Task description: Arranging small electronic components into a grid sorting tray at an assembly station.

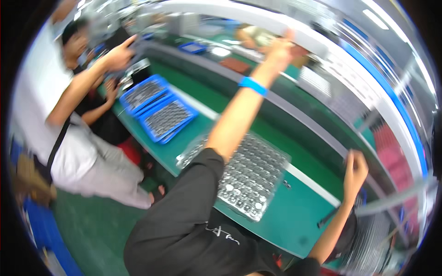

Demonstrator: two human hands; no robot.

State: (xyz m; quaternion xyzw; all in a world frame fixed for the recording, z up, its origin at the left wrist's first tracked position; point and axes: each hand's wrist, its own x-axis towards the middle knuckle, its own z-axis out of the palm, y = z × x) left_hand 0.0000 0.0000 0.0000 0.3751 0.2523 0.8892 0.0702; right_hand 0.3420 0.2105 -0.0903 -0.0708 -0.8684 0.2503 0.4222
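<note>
My left hand (278, 49), with a blue band on its wrist, reaches up and forward to the white shelf rail. Motion smears its fingers, so their grip cannot be told. Raised at the right beside the bench's far side is my right hand (356, 170); its fingers look curled in, and nothing shows in them. Below my left arm a clear plastic tray (251, 172) full of small dark and silver parts lies on the green bench, partly hidden by that arm. A small dark part (287, 184) lies just right of the tray.
Blue trays (168, 120) of small parts stand on the bench to the left. A person in a white shirt (76, 152) stands there with an arm stretched out; another person in dark clothing is behind. Stacked clear trays (368, 244) are at the lower right. Pink stacks (391, 147) lie beyond.
</note>
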